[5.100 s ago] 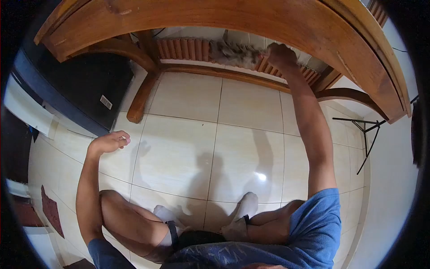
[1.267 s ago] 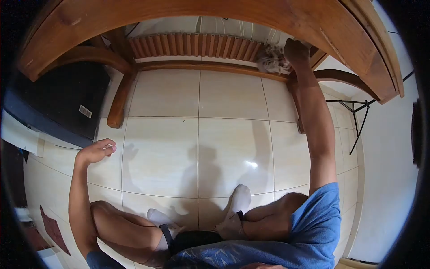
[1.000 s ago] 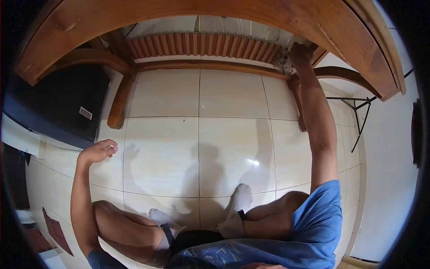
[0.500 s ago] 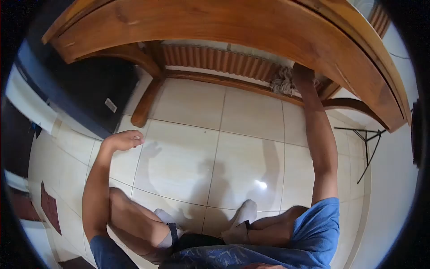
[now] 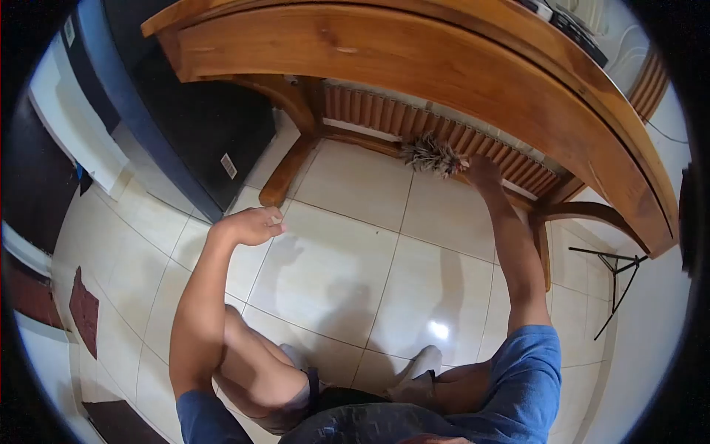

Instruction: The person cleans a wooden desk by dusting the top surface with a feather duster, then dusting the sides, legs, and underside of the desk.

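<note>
My right hand (image 5: 484, 175) reaches in under the wooden table (image 5: 347, 50), closed around the handle end of a feather duster (image 5: 435, 155). The duster's grey, fluffy feathers point left and lie against the low wooden rail and the ribbed brown slats (image 5: 370, 107) behind the table. My fingers cover most of its handle. Off to the left, my left hand (image 5: 255, 226) hangs in the air above the tiles, its fingers loosely bent and nothing in them. It is near the foot of the table's left leg (image 5: 281, 181).
A dark cabinet-like appliance (image 5: 200, 111) with a small label stands left of the table. A black folding stand (image 5: 614, 270) leans by the right wall. Dark red mats (image 5: 85, 311) lie on the tiled floor (image 5: 333, 237) at far left. Dark items (image 5: 577, 33) rest on the tabletop.
My right hand has moved the feather duster leftward along the rail, from near the right end toward the middle. The view has shifted, and my left hand stays raised and empty.
</note>
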`<act>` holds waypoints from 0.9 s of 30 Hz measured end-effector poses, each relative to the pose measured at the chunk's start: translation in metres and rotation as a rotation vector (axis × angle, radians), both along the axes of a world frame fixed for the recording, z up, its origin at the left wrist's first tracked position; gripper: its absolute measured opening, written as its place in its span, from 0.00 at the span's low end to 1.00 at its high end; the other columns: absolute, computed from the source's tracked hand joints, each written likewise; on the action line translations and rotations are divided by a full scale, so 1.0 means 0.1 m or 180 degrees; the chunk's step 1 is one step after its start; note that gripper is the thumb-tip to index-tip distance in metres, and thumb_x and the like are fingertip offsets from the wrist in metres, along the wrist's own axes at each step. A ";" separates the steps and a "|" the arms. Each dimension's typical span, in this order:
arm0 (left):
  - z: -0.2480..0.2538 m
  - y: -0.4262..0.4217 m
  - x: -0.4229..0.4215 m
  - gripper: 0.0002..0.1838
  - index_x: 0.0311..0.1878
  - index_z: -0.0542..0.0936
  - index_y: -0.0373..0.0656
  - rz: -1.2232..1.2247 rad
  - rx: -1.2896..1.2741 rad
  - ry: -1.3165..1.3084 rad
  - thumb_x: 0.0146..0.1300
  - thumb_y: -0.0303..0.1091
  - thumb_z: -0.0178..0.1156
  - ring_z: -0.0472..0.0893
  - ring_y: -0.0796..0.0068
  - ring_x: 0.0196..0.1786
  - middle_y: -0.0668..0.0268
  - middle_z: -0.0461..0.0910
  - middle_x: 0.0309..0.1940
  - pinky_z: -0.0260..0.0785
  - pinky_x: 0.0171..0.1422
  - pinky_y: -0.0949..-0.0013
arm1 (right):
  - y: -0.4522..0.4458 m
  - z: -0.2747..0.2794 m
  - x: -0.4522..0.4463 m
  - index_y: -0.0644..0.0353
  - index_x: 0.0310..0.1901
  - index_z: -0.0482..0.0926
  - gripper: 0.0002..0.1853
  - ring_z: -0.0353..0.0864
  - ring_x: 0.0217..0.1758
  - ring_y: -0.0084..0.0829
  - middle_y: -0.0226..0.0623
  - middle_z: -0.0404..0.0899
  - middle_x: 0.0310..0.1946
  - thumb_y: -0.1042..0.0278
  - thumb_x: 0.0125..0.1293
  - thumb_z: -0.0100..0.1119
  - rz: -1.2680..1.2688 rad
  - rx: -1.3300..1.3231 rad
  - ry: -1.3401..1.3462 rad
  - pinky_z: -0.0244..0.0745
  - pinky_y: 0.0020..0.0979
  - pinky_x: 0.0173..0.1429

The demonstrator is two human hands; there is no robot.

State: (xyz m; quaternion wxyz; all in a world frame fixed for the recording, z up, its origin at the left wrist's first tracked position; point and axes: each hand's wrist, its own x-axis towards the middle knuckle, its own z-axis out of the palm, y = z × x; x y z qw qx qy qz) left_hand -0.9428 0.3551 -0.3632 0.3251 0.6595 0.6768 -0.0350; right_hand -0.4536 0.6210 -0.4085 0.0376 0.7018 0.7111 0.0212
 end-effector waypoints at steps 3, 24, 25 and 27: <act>0.02 -0.03 0.05 0.30 0.68 0.72 0.40 -0.0006 0.0013 0.0047 0.73 0.52 0.55 0.76 0.50 0.66 0.46 0.77 0.63 0.68 0.70 0.58 | -0.05 -0.15 -0.01 0.57 0.58 0.79 0.18 0.81 0.60 0.48 0.49 0.83 0.54 0.60 0.71 0.58 0.0230 0.0116 -0.0091 0.79 0.48 0.62; 0.03 -0.28 0.07 0.30 0.68 0.72 0.41 0.0052 0.0236 0.0076 0.74 0.55 0.54 0.78 0.51 0.62 0.51 0.81 0.59 0.69 0.67 0.59 | -0.03 -1.95 -2.37 0.61 0.44 0.82 0.09 0.86 0.41 0.49 0.49 0.86 0.36 0.69 0.64 0.58 0.0930 0.0460 0.2346 0.82 0.42 0.48; 0.05 -0.28 0.07 0.30 0.68 0.72 0.42 0.0120 0.0197 0.0126 0.74 0.55 0.54 0.79 0.51 0.62 0.52 0.81 0.59 0.70 0.67 0.59 | -0.15 -1.81 -2.52 0.61 0.44 0.82 0.09 0.86 0.39 0.48 0.48 0.86 0.35 0.69 0.64 0.58 0.0454 -0.0061 0.2819 0.82 0.42 0.45; 0.11 -0.29 0.10 0.30 0.69 0.71 0.40 0.0210 0.0070 0.0091 0.74 0.54 0.53 0.78 0.49 0.64 0.48 0.80 0.60 0.69 0.69 0.57 | -0.41 -1.57 -2.79 0.61 0.45 0.81 0.10 0.86 0.34 0.47 0.46 0.87 0.33 0.69 0.64 0.59 -0.0528 -0.1154 0.3690 0.82 0.40 0.41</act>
